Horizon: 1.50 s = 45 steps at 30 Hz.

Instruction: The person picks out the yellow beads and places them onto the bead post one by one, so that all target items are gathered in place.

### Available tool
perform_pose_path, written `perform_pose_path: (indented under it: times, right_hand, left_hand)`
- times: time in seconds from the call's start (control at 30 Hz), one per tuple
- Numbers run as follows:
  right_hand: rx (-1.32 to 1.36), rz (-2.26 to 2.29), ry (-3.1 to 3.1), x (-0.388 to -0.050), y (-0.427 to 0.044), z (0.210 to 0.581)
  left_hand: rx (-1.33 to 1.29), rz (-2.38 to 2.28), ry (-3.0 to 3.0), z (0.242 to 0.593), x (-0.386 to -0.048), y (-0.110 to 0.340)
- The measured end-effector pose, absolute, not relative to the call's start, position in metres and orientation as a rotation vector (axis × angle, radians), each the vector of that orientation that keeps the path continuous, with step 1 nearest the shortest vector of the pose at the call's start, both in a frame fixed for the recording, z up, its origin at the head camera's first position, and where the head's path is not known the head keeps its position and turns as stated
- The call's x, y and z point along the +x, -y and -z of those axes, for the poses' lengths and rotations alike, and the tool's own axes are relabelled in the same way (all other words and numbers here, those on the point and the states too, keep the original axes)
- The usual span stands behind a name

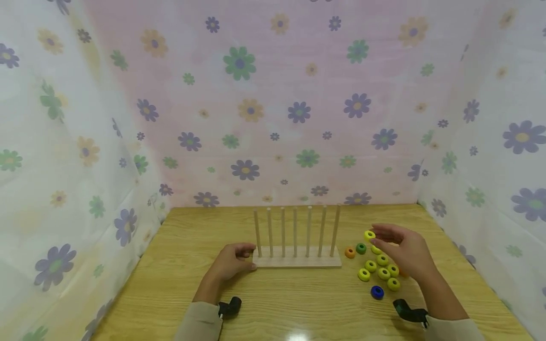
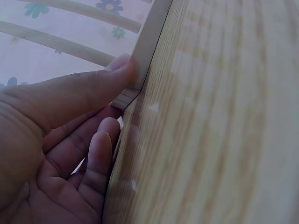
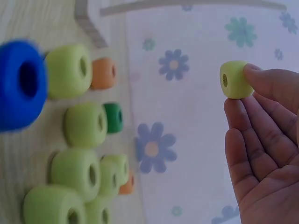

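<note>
A wooden peg rack [image 1: 298, 261], with several upright pegs on a flat base, stands on the table with nothing threaded on it. My left hand [image 1: 232, 261] grips the left end of its base; in the left wrist view the thumb [image 2: 103, 84] presses the base's edge near the corner. My right hand [image 1: 405, 248] pinches a yellow ring-shaped bead [image 3: 236, 79] between thumb and fingertips, raised above the table with its hole showing. Below and in front of that hand lie several yellow beads [image 1: 370, 266], a blue bead [image 1: 377, 292], a green bead [image 1: 360, 248] and an orange bead [image 1: 350, 252].
Another orange bead [image 1: 403, 272] is partly hidden under the right hand. The wooden table [image 1: 273, 303] ends at a flowered cloth [image 1: 273, 142] that hangs behind and on both sides. A black wrist camera [image 1: 230, 307] is strapped at each sleeve.
</note>
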State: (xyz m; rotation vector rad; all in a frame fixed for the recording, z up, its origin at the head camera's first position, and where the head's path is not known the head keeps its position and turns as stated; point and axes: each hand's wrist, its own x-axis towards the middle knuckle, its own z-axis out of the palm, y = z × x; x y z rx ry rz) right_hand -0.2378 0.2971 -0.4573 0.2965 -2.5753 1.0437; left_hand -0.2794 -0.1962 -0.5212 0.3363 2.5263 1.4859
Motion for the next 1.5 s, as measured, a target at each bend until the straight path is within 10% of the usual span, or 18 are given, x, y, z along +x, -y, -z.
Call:
perform_pose_path:
  times: [1.5]
  right_hand:
    - [0.513,-1.196,2.35,-0.244,-0.215,0.398]
  left_hand:
    - [0.326,-1.479,-2.547,0.523,-0.279,0.195]
